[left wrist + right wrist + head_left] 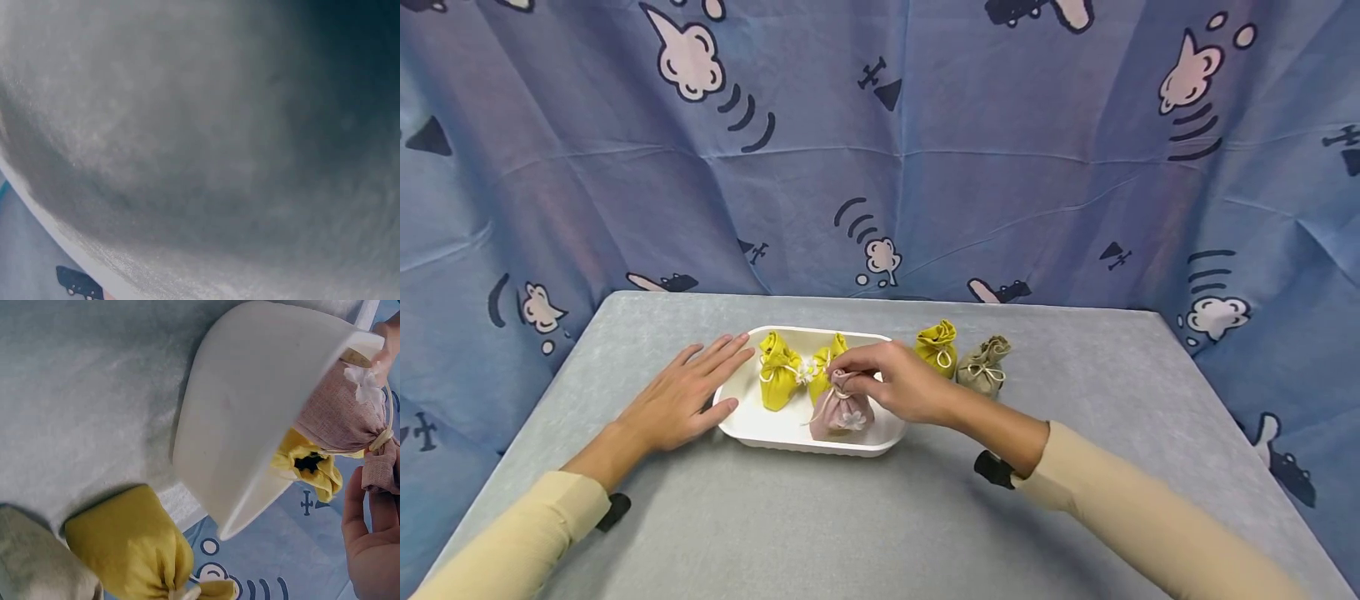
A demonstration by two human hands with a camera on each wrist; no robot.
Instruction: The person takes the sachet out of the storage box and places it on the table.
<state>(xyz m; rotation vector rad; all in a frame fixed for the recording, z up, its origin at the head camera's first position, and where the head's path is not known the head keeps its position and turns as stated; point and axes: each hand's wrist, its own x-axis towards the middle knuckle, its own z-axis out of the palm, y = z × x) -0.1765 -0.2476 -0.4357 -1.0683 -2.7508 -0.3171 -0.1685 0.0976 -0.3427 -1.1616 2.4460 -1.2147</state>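
Observation:
My right hand (910,383) pinches the gathered top of a dusty-pink drawstring pouch (842,417) with a white flower on it. That pouch is inside the front right part of a white tray (752,425); the right wrist view shows the pink pouch (344,409) past the tray wall (250,406). Two yellow pouches stand in the tray: one at the left (778,375), the other (820,367) partly hidden behind the pink pouch. My left hand (681,396) lies with fingers extended at the tray's left rim. The left wrist view holds only blurred grey tablecloth.
Right of the tray, on the grey-covered table (1112,417), stand another yellow pouch (936,350) and an olive-grey pouch (983,367), side by side. A blue patterned curtain (985,192) hangs behind the table's far edge.

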